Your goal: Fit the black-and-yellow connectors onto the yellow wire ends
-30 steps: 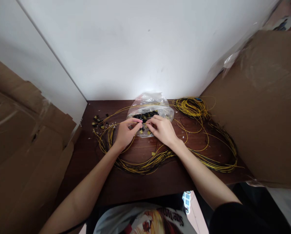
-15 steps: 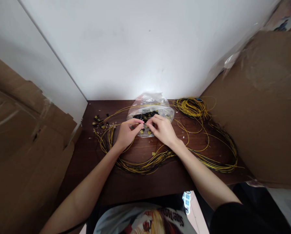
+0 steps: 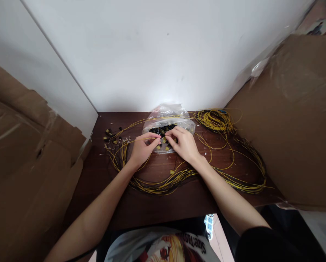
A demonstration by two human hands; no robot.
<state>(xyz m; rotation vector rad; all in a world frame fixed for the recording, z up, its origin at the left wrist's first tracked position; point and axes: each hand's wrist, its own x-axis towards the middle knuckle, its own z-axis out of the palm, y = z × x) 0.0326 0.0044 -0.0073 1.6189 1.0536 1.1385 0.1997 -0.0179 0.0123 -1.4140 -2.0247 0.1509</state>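
Note:
My left hand [image 3: 143, 148] pinches a thin yellow wire [image 3: 140, 138] between thumb and fingertips. Just to its right, my right hand [image 3: 183, 145] is closed in a pinch on the wire's short end; whether a small part is also in those fingertips is too fine to see. Both hands hover over a clear plastic bag [image 3: 167, 111]. Small black connectors [image 3: 163, 129] are heaped in the bag, and yellow connectors [image 3: 167, 148] lie at its near edge, partly hidden by my fingers.
A bundle of yellow and black wires [image 3: 163, 187] curves across the brown table [image 3: 163, 211]. A yellow coil [image 3: 214, 120] sits back right. Loose connectors [image 3: 107, 134] lie at left. Cardboard [image 3: 29, 163] stands on the left, another cardboard panel [image 3: 299, 127] on the right, a white wall behind.
My right hand has shifted slightly to the right, widening the gap between my fingertips. My left hand stays almost in place with the wire.

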